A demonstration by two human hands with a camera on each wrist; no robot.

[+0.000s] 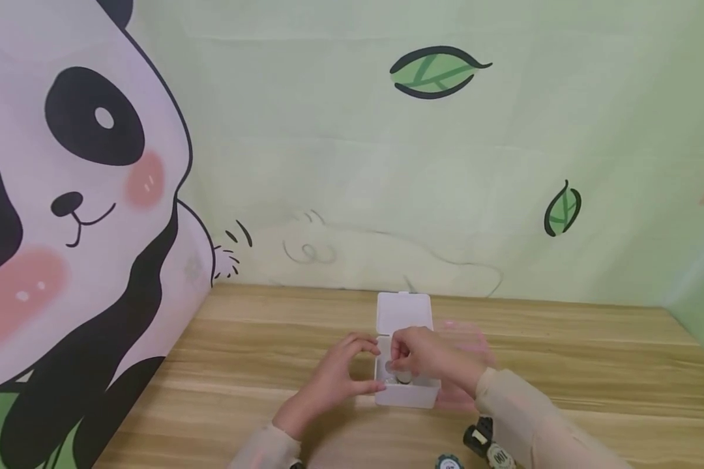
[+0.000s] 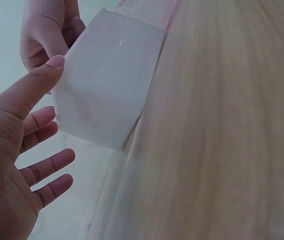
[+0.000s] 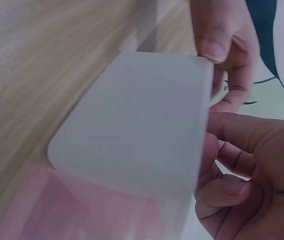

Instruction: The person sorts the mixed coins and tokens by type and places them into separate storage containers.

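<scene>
A white box [image 1: 407, 396] with its lid [image 1: 403, 314] raised stands on the wooden table. My left hand [image 1: 339, 372] holds its left side, the thumb at the near corner and the forefinger at the far one; its outer fingers [image 2: 54, 190] spread apart beside the wall. My right hand [image 1: 422, 352] reaches over the box with curled fingers and pinches a pale round chip [image 1: 390, 367] at the fingertips. Another pale round piece [image 1: 403, 377] shows inside, just under that hand. In both wrist views the box wall [image 2: 114, 75] hides the contents.
A pink translucent container [image 1: 466, 342] lies right of the box, partly behind my right forearm. Nearer me, by the right sleeve, are a chip marked 100 [image 1: 500, 457], black pieces [image 1: 478, 438] and a green-edged chip [image 1: 448, 462]. A panda-printed backdrop [image 1: 328, 163] rises behind the table.
</scene>
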